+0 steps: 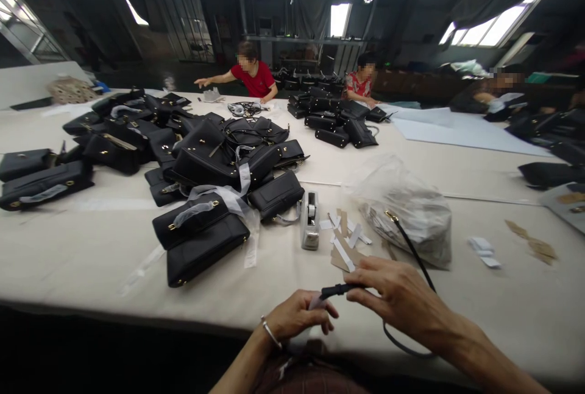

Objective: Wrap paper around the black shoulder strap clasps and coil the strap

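Observation:
A thin black bag strap (336, 290) is pinched between the thumb and fingers of my right hand (397, 293). It loops down beneath that wrist, and its other part rises to a gold clasp (391, 216) resting against a clear plastic bag. My left hand (301, 315), with a bracelet at its wrist, is curled at the strap's near end. Between its fingers is a pale, whitish strip (316, 301), partly hidden. Just beyond my hands lie brown card pieces and white paper strips (350, 254). A grey tape dispenser (310, 223) stands to their left.
Many black handbags (205, 156) are heaped at left, some with wrapped handles. The clear bag (411, 217) bulges at right, near folded white pieces (484, 252). More black bags (338, 117) lie farther back. Several co-workers sit across the table, one in a red shirt (256, 80).

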Motion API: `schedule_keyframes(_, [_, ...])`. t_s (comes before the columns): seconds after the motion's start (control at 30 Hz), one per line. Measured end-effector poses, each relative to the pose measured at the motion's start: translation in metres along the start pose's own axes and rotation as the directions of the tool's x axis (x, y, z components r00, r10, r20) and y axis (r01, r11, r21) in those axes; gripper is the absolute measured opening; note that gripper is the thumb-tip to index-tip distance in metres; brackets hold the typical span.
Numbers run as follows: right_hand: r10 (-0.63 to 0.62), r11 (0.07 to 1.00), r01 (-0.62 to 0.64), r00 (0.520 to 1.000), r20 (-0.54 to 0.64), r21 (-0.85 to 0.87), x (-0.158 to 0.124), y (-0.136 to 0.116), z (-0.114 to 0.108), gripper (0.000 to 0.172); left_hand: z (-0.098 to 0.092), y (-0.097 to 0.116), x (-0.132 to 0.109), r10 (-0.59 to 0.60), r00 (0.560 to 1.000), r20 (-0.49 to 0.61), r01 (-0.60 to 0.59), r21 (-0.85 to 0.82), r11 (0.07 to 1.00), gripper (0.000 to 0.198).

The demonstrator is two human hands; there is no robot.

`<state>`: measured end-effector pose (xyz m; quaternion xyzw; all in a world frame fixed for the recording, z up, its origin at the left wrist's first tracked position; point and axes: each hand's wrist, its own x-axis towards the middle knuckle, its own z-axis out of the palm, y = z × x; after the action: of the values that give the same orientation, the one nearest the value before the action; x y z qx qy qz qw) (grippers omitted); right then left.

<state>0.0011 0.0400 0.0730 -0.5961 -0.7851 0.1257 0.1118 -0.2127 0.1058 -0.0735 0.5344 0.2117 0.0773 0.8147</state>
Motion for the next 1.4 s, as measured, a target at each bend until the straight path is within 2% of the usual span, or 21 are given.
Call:
schedule_keyframes(0.07, [0.011, 1.0, -0.011, 1.0, -0.005, 0.007, 0.0, 0.003, -0.001, 0.017, -0.001, 0.003, 0.0, -0.023, 1.0, -0.016, 0.023, 0.017, 1.0, 0.029])
schedule_keyframes(0.23, [0.017, 1.0, -0.017, 1.0, 0.019, -0.009, 0.001, 0.003, -0.007, 0.016, -0.006, 0.025, -0.009, -0.003, 0.998, -0.061, 0.016, 0.211, 0.977, 0.037])
schedule_keyframes(0.37, [-0.008, 0.998, 0.01, 0.999, 0.035, -0.064, 0.003, -0.001, -0.008, 0.016, -0.003, 0.036, -0.011, 0.002, 0.996, -0.092, 0.028, 0.319, 0.947, 0.033])
schedule_keyframes(0.5, [-0.034, 0.991, 0.042, 0.997, 0.066, -0.126, 0.007, -0.01, 0.002, 0.013, 0.004, 0.036, -0.005, 0.017, 0.994, -0.109, 0.021, 0.332, 0.943, 0.03])
schedule_keyframes(0.63, [-0.02, 0.998, 0.028, 0.993, 0.115, -0.064, 0.012, -0.023, 0.018, 0.01, 0.011, 0.038, 0.001, 0.107, 0.992, -0.067, -0.086, 0.264, 0.961, 0.033])
schedule_keyframes(0.73, [0.062, 0.994, -0.075, 0.987, 0.148, 0.079, 0.016, -0.024, 0.025, 0.017, 0.015, 0.039, 0.001, 0.159, 0.983, -0.088, -0.13, 0.275, 0.953, 0.033])
schedule_keyframes(0.8, [0.164, 0.966, -0.197, 0.967, 0.197, 0.165, 0.016, -0.018, 0.026, 0.026, 0.014, 0.037, -0.002, 0.156, 0.971, -0.183, -0.084, 0.347, 0.934, 0.032])
schedule_keyframes(0.87, [0.235, 0.921, -0.311, 0.925, 0.3, 0.237, 0.015, -0.008, 0.026, 0.033, 0.012, 0.033, -0.006, 0.176, 0.948, -0.267, -0.046, 0.43, 0.902, 0.041])
schedule_keyframes(0.93, [0.242, 0.884, -0.374, 0.879, 0.41, 0.28, 0.012, 0.0, 0.027, 0.027, 0.009, 0.03, -0.012, 0.209, 0.936, -0.283, -0.054, 0.473, 0.88, 0.052])
schedule_keyframes(1.0, [0.245, 0.879, -0.386, 0.87, 0.429, 0.281, 0.009, 0.005, 0.027, 0.022, 0.005, 0.027, -0.018, 0.212, 0.939, -0.272, -0.059, 0.481, 0.875, 0.051])
schedule_keyframes(1.13, [0.223, 0.938, -0.277, 0.942, 0.252, 0.207, 0.002, 0.009, 0.023, 0.017, -0.003, 0.02, -0.026, 0.166, 0.942, -0.292, 0.018, 0.538, 0.843, 0.024])
schedule_keyframes(1.23, [0.108, 0.988, -0.121, 0.986, 0.13, 0.095, -0.004, 0.011, 0.02, 0.016, -0.006, 0.013, -0.027, 0.105, 0.939, -0.328, 0.068, 0.477, 0.877, 0.014])
schedule_keyframes(1.3, [-0.03, 0.999, 0.031, 0.998, 0.048, -0.019, -0.008, 0.011, 0.018, 0.017, -0.008, 0.008, -0.025, 0.039, 0.947, -0.32, 0.075, 0.338, 0.938, 0.02])
schedule_keyframes(1.4, [-0.238, 0.96, 0.225, 0.969, -0.07, -0.165, -0.011, 0.007, 0.014, 0.02, -0.01, 0.006, -0.022, -0.031, 0.97, -0.24, 0.062, 0.121, 0.991, 0.046])
